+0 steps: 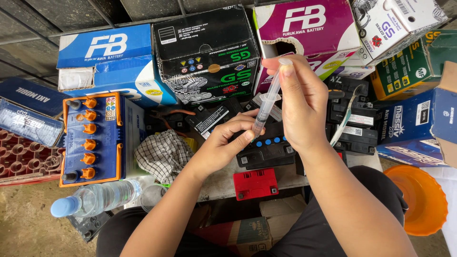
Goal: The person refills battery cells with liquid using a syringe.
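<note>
My right hand point(304, 102) holds a clear plastic syringe point(267, 104) upright, thumb on the plunger top. Its tip points down at a small black battery point(266, 151) with a row of blue caps. My left hand point(228, 140) steadies the syringe's lower end with the fingertips, resting just above that battery. A small red battery point(255, 183) lies in front of it, near my lap.
A large blue battery with orange caps point(93, 138) stands at left beside a checked cloth point(164, 154) and a lying water bottle point(95, 197). Battery cartons point(207, 54) stack behind. More black batteries point(354, 119) sit at right, an orange funnel point(419, 200) beyond my knee.
</note>
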